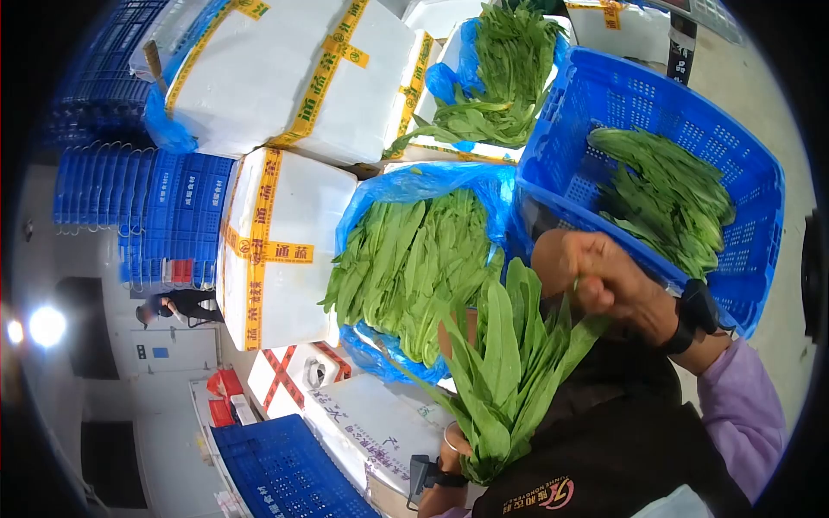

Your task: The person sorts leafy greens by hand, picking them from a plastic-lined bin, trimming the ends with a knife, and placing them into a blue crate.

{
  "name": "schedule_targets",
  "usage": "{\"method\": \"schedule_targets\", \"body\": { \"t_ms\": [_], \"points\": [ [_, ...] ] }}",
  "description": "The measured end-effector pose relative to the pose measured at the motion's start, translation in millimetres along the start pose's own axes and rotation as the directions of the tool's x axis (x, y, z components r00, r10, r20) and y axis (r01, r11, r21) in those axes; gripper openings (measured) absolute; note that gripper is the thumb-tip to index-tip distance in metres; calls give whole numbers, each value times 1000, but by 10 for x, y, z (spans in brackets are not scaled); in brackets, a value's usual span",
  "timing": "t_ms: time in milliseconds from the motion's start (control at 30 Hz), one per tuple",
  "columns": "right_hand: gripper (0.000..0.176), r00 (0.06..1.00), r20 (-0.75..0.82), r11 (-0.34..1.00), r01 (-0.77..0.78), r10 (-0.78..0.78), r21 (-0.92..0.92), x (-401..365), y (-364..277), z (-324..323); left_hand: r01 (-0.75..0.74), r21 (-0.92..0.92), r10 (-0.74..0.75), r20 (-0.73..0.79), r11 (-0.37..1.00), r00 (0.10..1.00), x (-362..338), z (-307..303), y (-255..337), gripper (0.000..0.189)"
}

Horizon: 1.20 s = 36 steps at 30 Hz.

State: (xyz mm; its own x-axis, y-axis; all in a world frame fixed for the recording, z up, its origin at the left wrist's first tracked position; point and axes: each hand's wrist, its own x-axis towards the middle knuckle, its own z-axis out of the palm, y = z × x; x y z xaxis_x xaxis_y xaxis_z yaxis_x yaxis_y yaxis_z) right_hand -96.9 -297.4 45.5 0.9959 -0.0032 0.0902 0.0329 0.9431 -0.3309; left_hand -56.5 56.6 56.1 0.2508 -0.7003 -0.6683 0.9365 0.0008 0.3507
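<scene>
My right hand [604,281] is closed around the stems of a bunch of long green leafy vegetables [505,371], whose leaves hang toward my body. My left hand [456,332] is mostly hidden behind the bunch and supports it from the far side; only a bit of it and the wrist with a watch [432,473] show. Just beyond the bunch is an open box lined with blue plastic [406,186] full of the same greens. A blue plastic crate [622,95] with more greens sits right behind my right hand.
White foam boxes [285,242] taped with yellow tape are stacked to the left. Another blue-lined box of greens [501,78] stands farther back. Stacks of blue crates [173,211] line the left side, and one more blue crate [285,470] sits lower left. A person [181,304] stands in the distance.
</scene>
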Motion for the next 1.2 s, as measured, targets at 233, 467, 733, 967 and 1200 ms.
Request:
{"method": "schedule_targets", "body": {
  "t_ms": [233,467,733,967,1200],
  "points": [
    [18,984,-140,699,-26,-107,-715,227,-206,58,69,-77,-64,63,995,996,-11,-531,-102,86],
    [20,993,99,301,74,69,-951,419,-199,188,88,-48,-80,149,995,986,142,-943,-201,86],
    [12,971,-59,641,107,-232,-760,568,-160,401,-15,-117,45,262,993,964,188,-1000,-277,77],
    [15,453,640,-421,496,-620,-759,1381,-348,738,-287,-246,355,306,926,883,45,-953,-224,79],
    [71,810,465,-378,330,-358,-865,2645,-777,-382,-677,-147,679,346,721,648,-10,-905,54,84]
  ]
}}
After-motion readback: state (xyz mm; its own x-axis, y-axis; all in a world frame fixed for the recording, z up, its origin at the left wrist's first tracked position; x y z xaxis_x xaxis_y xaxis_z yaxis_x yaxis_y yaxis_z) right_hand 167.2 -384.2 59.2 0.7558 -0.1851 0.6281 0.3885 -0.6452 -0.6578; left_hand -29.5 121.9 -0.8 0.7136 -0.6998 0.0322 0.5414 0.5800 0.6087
